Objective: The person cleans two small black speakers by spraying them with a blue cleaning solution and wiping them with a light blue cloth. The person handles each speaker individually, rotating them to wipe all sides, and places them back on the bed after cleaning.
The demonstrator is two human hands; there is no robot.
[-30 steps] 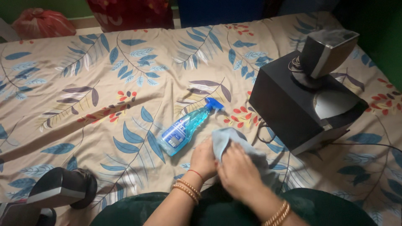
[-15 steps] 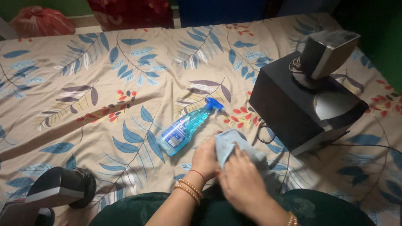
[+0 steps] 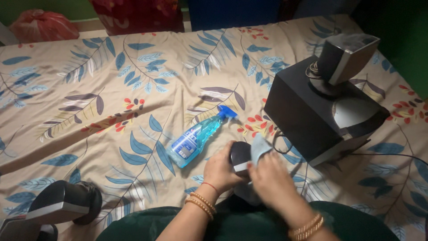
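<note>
Green cloth covers the person's lap [image 3: 236, 223] at the near edge of the scene. Just beyond it, the left hand [image 3: 219, 170] curls its fingers around a small dark speaker [image 3: 240, 157], gripping it from the left side. The right hand [image 3: 274, 178] presses a pale blue cloth [image 3: 259, 148] against the speaker's right side, fingers closed on the fabric. Both wrists wear gold bangles, and the left also has a red thread.

At the near left corner, another small speaker [image 3: 62, 206] lies on its side on the bedsheet [image 3: 111, 89], which is beige with blue leaves and red berries.

Just left of the held speaker and a little farther off, a clear plastic spray bottle [image 3: 196, 137] lies flat on the sheet, its blue trigger head pointing to the far right; blue liquid shows inside it along most of its length.

To the right stands a large black speaker box [image 3: 307, 116], with a dark cable trailing off near its base. On top of it sits a third small speaker [image 3: 345, 56], tilted.

At the far left edge rests a red bag [image 3: 42, 24], tied shut; its contents cannot be seen.
</note>
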